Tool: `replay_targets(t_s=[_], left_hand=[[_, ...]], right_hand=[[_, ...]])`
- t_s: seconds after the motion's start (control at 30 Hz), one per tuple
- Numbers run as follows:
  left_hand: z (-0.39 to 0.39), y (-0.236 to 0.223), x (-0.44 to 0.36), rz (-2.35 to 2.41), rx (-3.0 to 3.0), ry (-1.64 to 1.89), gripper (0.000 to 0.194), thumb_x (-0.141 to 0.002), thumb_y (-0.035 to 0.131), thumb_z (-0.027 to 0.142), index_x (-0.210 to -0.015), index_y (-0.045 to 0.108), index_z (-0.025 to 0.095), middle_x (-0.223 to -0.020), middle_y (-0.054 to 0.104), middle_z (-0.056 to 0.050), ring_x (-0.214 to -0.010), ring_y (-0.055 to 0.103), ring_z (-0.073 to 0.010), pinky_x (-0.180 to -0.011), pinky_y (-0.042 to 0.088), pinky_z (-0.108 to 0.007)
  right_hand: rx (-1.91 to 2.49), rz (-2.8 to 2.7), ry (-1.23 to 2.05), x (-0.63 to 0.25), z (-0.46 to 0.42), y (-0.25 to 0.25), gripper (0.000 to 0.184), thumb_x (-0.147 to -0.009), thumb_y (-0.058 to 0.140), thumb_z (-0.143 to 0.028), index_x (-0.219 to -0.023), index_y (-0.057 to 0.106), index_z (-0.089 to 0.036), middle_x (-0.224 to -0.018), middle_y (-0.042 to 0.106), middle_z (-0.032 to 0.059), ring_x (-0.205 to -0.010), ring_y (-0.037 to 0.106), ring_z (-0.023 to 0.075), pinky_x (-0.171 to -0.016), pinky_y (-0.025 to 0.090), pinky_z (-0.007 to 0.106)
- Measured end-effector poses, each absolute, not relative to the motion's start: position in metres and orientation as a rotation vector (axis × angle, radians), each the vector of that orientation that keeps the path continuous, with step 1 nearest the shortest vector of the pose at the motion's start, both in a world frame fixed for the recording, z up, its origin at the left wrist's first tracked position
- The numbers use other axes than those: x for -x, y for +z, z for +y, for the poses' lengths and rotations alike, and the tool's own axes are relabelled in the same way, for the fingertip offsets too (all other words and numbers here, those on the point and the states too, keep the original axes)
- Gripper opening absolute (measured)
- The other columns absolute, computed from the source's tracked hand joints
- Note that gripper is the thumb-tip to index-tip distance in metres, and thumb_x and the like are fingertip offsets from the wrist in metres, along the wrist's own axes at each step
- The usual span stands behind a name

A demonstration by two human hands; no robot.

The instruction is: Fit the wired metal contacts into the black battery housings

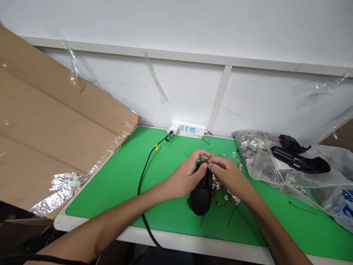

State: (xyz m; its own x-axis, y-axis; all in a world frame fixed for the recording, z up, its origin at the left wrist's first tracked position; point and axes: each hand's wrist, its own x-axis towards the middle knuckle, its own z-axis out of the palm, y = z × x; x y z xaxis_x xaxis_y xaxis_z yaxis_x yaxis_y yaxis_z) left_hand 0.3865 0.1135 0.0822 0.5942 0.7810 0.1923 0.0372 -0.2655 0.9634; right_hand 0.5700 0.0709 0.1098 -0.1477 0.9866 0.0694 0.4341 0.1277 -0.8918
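A black plastic housing with a rounded lower end and an open slot along its upper part is between my hands, over the green table mat. My left hand is closed on its upper end, thumb along the slot. At that same end, the fingers of my right hand are pinched together; whatever they hold is too small to make out. Around and under the housing lie many small metal contact pieces, some with thin red wires attached.
Behind is a white power strip with a plugged-in black cable running to the front edge. A cardboard sheet leans at left. On the right, a clear plastic bag of metal pieces lies under black plastic parts.
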Motion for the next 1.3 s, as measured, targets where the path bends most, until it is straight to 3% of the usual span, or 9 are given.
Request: replay_targets(t_s=[0.13,0.23,0.37,0.57,0.8,0.97,1.1,1.2,1.3], left_hand=[[0.119,0.086,-0.389,0.697,-1.642,0.869,0.037,-0.099,0.058,0.047,-0.127,0.062,0.023,-0.096,0.066,-0.004,-0.079,0.056,-0.0171,-0.066,0.045,-0.026],[0.124,0.091,-0.389,0.748,-1.501,0.891,0.038,-0.1,0.054,0.048,-0.125,0.064,0.022,-0.091,0.064,-0.003,-0.065,0.053,-0.0135,-0.055,0.041,-0.024],[0.135,0.094,-0.386,0.778,-1.292,1.002,0.039,-0.097,0.054,0.047,-0.125,0.061,0.02,-0.075,0.058,0.002,-0.05,0.051,-0.0113,-0.047,0.039,-0.023],[0.149,0.094,-0.381,0.726,-1.25,0.982,0.032,-0.096,0.057,0.047,-0.109,0.064,0.019,-0.081,0.068,-0.002,-0.061,0.064,-0.0147,-0.053,0.046,-0.024],[0.15,0.093,-0.381,0.609,-1.221,0.586,0.039,-0.096,0.066,0.049,-0.106,0.069,0.012,-0.086,0.077,-0.014,-0.063,0.07,-0.0143,-0.051,0.043,-0.022],[0.156,0.092,-0.376,0.55,-1.129,0.469,0.033,-0.093,0.072,0.044,-0.093,0.066,0.011,-0.075,0.075,-0.011,-0.048,0.057,-0.0081,-0.046,0.038,-0.022],[0.157,0.095,-0.375,0.481,-1.072,0.543,0.037,-0.095,0.068,0.045,-0.109,0.064,0.011,-0.091,0.077,-0.015,-0.057,0.061,-0.0093,-0.055,0.045,-0.024],[0.152,0.093,-0.38,0.493,-1.24,0.74,0.041,-0.098,0.064,0.049,-0.118,0.061,0.014,-0.093,0.075,-0.011,-0.06,0.061,-0.011,-0.059,0.047,-0.025],[0.142,0.087,-0.385,0.525,-1.454,0.865,0.049,-0.101,0.059,0.053,-0.132,0.057,0.015,-0.085,0.07,-0.005,-0.059,0.057,-0.0109,-0.058,0.045,-0.024]], right_hand=[[1.432,-1.635,0.991,-0.567,0.069,0.111,0.031,-0.099,0.048,-0.044,-0.078,0.054,-0.022,-0.073,0.051,-0.0032,-0.071,0.048,0.0161,-0.063,0.034,0.029],[1.39,-1.593,1.064,-0.563,0.064,0.112,0.031,-0.099,0.052,-0.053,-0.105,0.06,-0.024,-0.094,0.064,0.0005,-0.085,0.061,0.0197,-0.073,0.046,0.031],[1.465,-1.711,0.754,-0.561,0.062,0.108,0.069,-0.079,0.079,-0.054,-0.135,0.048,-0.027,-0.127,0.064,0.0094,-0.109,0.064,0.0292,-0.087,0.053,0.041],[1.293,-1.95,0.105,-0.597,0.081,0.102,0.049,-0.082,0.063,-0.021,-0.13,0.055,-0.027,-0.123,0.066,0.0105,-0.114,0.061,0.0326,-0.098,0.049,0.05],[1.294,-2.037,-0.027,-0.634,0.09,0.099,0.051,-0.073,0.052,-0.005,-0.12,0.056,-0.025,-0.117,0.064,0.0101,-0.11,0.058,0.0311,-0.097,0.049,0.049],[1.245,-2.021,-0.101,-0.626,0.092,0.095,0.049,-0.082,0.055,-0.01,-0.129,0.053,-0.024,-0.126,0.061,0.0123,-0.121,0.055,0.0327,-0.106,0.045,0.052],[1.323,-1.653,-0.158,-0.615,0.091,0.091,0.053,-0.091,0.062,-0.03,-0.141,0.045,-0.02,-0.138,0.051,0.0177,-0.13,0.05,0.034,-0.107,0.045,0.053],[1.346,-1.48,-0.088,-0.601,0.085,0.088,0.037,-0.095,0.059,-0.038,-0.127,0.052,-0.02,-0.125,0.057,0.0148,-0.118,0.055,0.0318,-0.099,0.047,0.049],[1.319,-1.644,0.29,-0.581,0.077,0.086,0.018,-0.102,0.047,-0.037,-0.103,0.057,-0.022,-0.1,0.064,0.0071,-0.095,0.06,0.0254,-0.087,0.047,0.041]])
